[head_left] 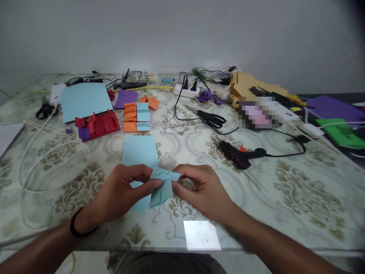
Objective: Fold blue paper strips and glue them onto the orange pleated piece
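While both hands meet at the lower centre of the frame, a folded piece of light-blue paper (161,193) sits between them, raised over the table (251,205). Its broad flap points down and slightly left, toward the bottom of the frame; a narrower end points right, at the other hand. The long axis seems to run steeply from upper right to lower left — the folds and fingers hide part of it, so I cannot fix it exactly.

The left hand (124,192) is nearly closed in a pinch, thumb laid flat on the paper's upper face, the forefinger partly hidden at its upper left. A dark band (74,224) circles that wrist. The right hand (203,188) is curled, thumb and forefinger only slightly parted, gripping the narrower end.

Behind the left hand, a flat blue sheet (141,150) lies lengthwise up the frame. Above it are orange-and-blue folded strips (137,117), with a red folded piece (104,125) to their left. Right of centre rests a black glue gun (241,155) — nozzle toward the upper left — and above it a pair of black-handled scissors (211,118), blades likewise pointing upper left.
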Demonstrator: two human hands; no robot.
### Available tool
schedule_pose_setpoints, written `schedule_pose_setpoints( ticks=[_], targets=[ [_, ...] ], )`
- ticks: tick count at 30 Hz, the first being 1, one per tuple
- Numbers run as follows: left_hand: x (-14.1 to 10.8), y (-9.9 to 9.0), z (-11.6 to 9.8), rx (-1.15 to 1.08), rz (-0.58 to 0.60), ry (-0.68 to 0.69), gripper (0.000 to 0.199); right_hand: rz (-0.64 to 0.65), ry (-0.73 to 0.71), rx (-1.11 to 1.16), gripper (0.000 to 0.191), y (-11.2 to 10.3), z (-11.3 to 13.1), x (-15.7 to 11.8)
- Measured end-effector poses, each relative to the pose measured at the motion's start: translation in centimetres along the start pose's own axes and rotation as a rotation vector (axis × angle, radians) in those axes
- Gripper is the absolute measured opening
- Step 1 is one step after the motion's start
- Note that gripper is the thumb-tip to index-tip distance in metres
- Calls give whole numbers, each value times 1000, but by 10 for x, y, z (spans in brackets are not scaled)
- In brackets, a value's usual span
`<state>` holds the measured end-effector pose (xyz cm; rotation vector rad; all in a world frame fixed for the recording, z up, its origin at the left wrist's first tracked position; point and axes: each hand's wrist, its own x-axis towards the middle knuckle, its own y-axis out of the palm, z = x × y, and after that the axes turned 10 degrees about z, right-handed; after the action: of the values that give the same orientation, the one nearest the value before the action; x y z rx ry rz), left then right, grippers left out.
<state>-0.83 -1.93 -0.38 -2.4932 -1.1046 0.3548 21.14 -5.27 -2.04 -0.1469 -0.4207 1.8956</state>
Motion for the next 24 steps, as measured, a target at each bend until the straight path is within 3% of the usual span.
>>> schedule_pose_setpoints(
  ticks=[6,11,19,24],
  targets=[
    [2,1,-4,33,-23,-4,34,3,81,144,26,1,4,1],
    [4,2,-4,67,-75,-5,29,-10,76,246,31,-1,5,3],
    [2,0,5,117,75,-56,39,-32,24,167,23,1,-1,1],
    [1,0,7,21,140,-32,40,97,39,141,14,0,-2,1]
  ],
)
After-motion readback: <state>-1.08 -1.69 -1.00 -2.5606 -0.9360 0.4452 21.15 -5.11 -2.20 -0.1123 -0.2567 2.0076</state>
